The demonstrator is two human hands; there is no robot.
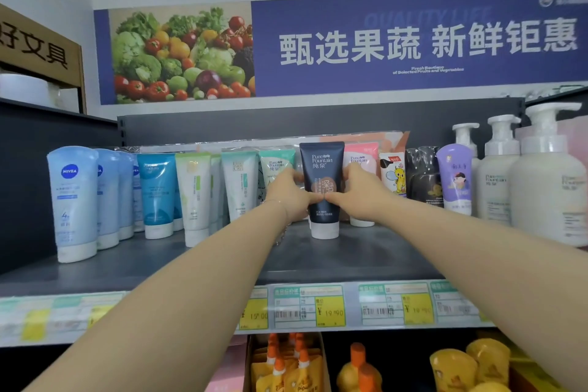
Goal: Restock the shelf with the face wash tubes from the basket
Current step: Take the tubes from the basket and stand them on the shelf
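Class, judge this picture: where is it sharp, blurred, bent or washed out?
Head view: the dark navy plastic face wash tube is sharp; the yellow-and-green paper price tags are smeared; the blue wall banner bows with wide-angle distortion; the white pump bottles look washed out.

Blue banner (pixel 413 44) with fruit-and-vegetable photo on wall above. White pump bottles (pixel 547 181) upright at right. Price labels (pixel 310 307) along front rail. Orange-capped pouches (pixel 286 366) and yellow packs (pixel 471 369) below. Brown sign (pixel 38 48) upper left.
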